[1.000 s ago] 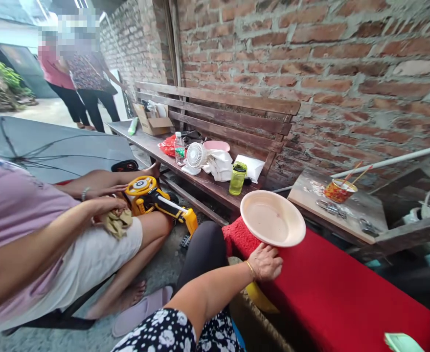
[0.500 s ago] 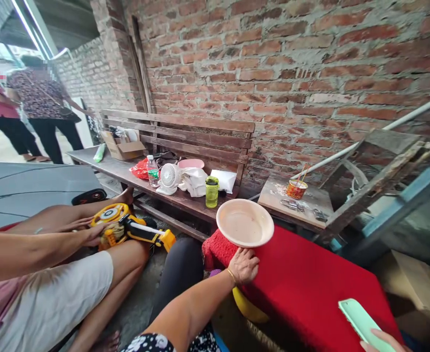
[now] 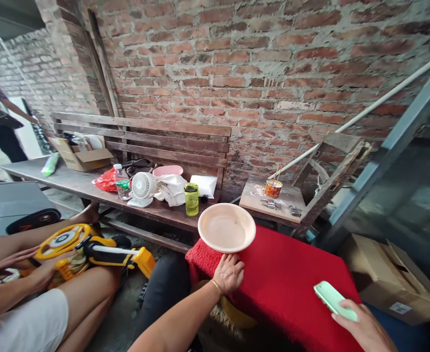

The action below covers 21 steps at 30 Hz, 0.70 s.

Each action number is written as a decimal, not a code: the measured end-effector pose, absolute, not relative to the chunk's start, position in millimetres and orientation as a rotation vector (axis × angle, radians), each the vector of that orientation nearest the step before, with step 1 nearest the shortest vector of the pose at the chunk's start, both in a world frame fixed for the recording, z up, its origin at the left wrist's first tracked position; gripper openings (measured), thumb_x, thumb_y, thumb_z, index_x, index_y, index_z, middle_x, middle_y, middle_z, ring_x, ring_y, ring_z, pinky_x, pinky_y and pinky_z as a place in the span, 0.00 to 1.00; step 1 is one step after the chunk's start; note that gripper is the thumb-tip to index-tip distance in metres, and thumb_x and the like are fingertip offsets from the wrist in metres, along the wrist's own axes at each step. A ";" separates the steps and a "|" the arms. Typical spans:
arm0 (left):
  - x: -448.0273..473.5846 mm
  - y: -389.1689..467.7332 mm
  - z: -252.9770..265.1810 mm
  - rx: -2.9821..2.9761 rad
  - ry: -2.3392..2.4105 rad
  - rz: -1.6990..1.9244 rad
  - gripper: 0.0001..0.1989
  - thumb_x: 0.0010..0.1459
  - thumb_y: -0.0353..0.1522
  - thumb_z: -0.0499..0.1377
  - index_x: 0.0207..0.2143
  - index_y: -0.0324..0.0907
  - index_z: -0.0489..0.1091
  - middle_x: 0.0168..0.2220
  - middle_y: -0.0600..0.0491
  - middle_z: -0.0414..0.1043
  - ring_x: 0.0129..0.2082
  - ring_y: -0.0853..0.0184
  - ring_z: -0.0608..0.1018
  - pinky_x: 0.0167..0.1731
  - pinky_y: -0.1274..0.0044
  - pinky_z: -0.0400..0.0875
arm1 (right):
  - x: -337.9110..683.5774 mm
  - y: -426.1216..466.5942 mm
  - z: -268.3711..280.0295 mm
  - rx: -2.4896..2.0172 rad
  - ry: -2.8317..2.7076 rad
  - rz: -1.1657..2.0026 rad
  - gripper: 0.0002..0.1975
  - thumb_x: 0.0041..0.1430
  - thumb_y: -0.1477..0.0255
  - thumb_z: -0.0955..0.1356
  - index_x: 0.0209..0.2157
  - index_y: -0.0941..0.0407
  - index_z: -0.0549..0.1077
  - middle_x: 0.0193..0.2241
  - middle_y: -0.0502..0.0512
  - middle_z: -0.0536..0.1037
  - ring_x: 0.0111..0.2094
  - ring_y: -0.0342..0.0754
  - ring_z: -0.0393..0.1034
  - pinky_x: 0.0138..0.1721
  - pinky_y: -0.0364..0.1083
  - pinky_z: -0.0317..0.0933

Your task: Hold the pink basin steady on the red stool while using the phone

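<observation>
a person's left hand gripped the near rim of a pale, shallow plate, thumb on top and fingers curled under it, holding it level above the far left corner of a red-covered counter; the plate looked empty, and whether it touched the cloth could not be told. the right hand, low at the near right and partly cut off by the frame edge, was closed around a mint-green phone, which lay tilted across the fingers, its screen not visible. a yellow thing showed below the cloth's edge, mostly hidden. beyond, a wooden bench along the brick wall carried a small white fan, a water bottle, a green cup and a cardboard box, set out of the way at the back. at the left, another person's hands rested on a yellow toy car held against a knee. a small side table bore a printed paper cup with sticks in it; the metal bits beside it were too small to name.
</observation>
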<state>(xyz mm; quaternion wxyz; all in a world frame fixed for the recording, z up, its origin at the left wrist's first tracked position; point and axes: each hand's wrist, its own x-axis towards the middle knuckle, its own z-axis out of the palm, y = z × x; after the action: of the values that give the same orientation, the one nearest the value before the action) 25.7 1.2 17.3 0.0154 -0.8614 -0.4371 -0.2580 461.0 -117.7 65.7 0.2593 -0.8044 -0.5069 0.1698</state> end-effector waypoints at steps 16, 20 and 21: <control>22.5 -2.3 -4.5 -2.503 -1.273 -1.157 0.11 0.63 0.30 0.60 0.46 0.52 0.76 0.47 0.54 0.78 0.50 0.62 0.78 0.59 0.68 0.64 | 266.6 96.0 117.2 -1.993 -1.901 0.305 0.13 0.49 0.71 0.76 0.39 0.46 0.83 0.44 0.52 0.80 0.45 0.52 0.75 0.43 0.47 0.61; 22.5 -3.1 -4.1 -2.503 -1.274 -1.139 0.11 0.62 0.30 0.60 0.46 0.52 0.76 0.48 0.54 0.78 0.49 0.62 0.78 0.58 0.68 0.65 | 326.1 87.8 114.9 -2.144 -1.861 0.276 0.17 0.44 0.72 0.77 0.39 0.46 0.84 0.42 0.53 0.81 0.41 0.52 0.77 0.42 0.47 0.61; 22.7 -3.3 -3.8 -2.503 -1.276 -1.139 0.11 0.62 0.30 0.60 0.45 0.52 0.76 0.48 0.54 0.78 0.49 0.62 0.78 0.59 0.68 0.65 | 351.7 75.9 117.7 -2.202 -1.812 0.256 0.16 0.43 0.72 0.77 0.38 0.47 0.84 0.40 0.54 0.81 0.39 0.52 0.78 0.40 0.47 0.62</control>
<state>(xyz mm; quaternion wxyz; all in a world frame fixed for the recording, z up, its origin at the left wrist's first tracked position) 22.7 -3.3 -3.8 0.0547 -0.8244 -0.4202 -0.3752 351.7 75.9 117.7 0.1387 -0.7618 -0.6266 0.0886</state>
